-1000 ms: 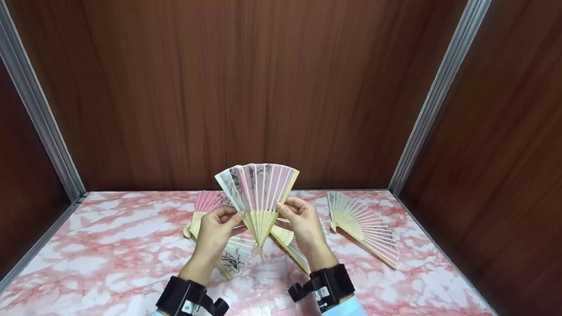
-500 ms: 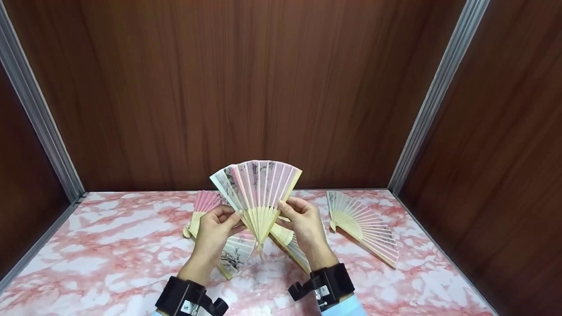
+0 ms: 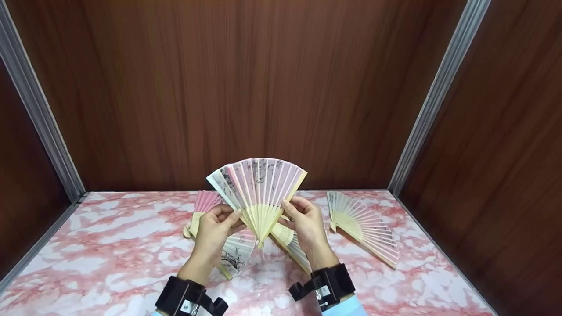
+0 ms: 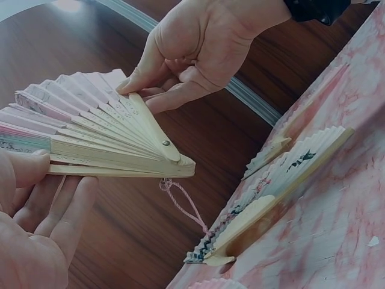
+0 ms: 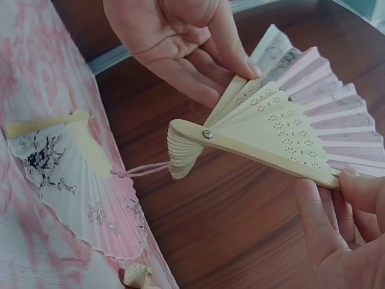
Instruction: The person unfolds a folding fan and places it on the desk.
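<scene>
Both hands hold a partly spread folding fan [image 3: 265,184] upright above the table, its pleated leaf pale pink and lilac with a whitish-blue left end and dark branch drawings. My left hand [image 3: 216,228] pinches the left outer rib between thumb and fingers. On the opposite side my right hand [image 3: 308,224] pinches the right outer rib the same way. Pierced flower patterns mark the cream ribs [image 5: 289,129] in the right wrist view, and they meet at a metal rivet [image 5: 207,134]. A pink cord loop [image 4: 185,205] hangs from the fan's base.
Behind the hands, a pink-and-white fan [image 3: 237,256] lies spread on the marbled table [image 3: 109,259]. Another open fan [image 3: 295,250] is partly hidden by my right forearm. Further right lies a pale fan [image 3: 362,228]. Brown wood panels [image 3: 281,87] enclose the table.
The held fan has spread wider, its leaf edge rising slightly and reaching further to both sides. My right hand has shifted a little to the right; the fans on the table stay put.
</scene>
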The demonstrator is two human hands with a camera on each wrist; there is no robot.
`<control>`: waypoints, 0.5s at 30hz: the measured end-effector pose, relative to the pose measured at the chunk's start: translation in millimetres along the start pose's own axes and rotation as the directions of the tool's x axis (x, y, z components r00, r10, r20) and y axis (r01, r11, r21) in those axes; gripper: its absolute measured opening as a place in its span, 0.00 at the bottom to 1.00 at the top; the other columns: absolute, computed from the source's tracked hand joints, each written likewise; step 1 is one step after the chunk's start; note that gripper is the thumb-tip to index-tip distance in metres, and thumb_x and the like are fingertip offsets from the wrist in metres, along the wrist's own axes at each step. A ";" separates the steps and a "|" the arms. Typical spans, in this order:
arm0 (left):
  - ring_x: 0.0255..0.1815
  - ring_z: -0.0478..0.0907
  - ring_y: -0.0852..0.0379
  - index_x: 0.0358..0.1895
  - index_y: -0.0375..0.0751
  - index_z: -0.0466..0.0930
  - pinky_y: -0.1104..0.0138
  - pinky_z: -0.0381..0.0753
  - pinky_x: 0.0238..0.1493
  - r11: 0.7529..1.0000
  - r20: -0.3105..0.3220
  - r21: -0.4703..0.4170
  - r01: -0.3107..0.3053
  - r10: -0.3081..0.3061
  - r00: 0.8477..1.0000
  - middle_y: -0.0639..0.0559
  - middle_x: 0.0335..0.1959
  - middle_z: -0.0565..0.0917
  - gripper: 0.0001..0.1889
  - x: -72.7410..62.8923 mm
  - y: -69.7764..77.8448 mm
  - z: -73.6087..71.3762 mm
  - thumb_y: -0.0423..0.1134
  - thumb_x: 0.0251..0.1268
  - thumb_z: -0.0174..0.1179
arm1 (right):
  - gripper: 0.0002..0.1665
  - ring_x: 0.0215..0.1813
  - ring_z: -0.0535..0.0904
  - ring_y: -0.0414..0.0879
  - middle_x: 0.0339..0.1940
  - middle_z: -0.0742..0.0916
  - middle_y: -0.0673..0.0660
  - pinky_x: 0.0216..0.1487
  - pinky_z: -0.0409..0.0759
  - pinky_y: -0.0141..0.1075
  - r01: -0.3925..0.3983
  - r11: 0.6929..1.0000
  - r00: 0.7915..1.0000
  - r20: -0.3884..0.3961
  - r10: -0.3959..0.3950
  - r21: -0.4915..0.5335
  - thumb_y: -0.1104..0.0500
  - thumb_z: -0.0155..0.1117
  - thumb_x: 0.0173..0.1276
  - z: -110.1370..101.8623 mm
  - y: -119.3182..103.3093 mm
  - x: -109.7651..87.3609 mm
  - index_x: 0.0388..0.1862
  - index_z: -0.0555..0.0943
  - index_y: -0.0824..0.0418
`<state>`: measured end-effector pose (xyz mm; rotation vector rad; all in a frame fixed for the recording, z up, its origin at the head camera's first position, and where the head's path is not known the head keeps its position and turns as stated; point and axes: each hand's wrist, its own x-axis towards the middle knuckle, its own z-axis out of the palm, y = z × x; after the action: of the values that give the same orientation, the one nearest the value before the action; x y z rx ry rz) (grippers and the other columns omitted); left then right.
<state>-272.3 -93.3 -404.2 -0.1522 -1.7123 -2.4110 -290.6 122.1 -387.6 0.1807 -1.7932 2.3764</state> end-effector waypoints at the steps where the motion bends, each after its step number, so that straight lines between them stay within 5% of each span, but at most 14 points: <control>1: 0.36 0.92 0.59 0.38 0.39 0.82 0.65 0.97 0.46 1.000 -0.002 -0.004 0.001 -0.001 1.000 0.53 0.33 0.91 0.06 -0.1 0.2 0.0 0.25 0.77 0.64 | 0.06 0.37 0.87 0.37 0.33 0.87 0.48 0.41 0.95 0.33 0.001 1.000 1.000 -0.002 -0.001 -0.001 0.68 0.67 0.78 0.0 0.1 0.0 0.49 0.87 0.66; 15: 0.38 0.92 0.59 0.41 0.36 0.81 0.64 0.97 0.49 0.997 0.019 -0.080 -0.025 0.027 0.999 0.53 0.34 0.90 0.05 0.0 0.0 -0.7 0.25 0.78 0.61 | 0.06 0.37 0.84 0.38 0.34 0.86 0.49 0.41 0.95 0.33 0.013 0.999 0.999 -0.042 -0.012 0.034 0.67 0.66 0.79 -0.9 0.1 1.3 0.50 0.86 0.66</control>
<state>-272.3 -93.9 -404.4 -0.2084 -1.6132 -2.4679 -291.9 123.0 -387.7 0.1450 -1.7286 2.3854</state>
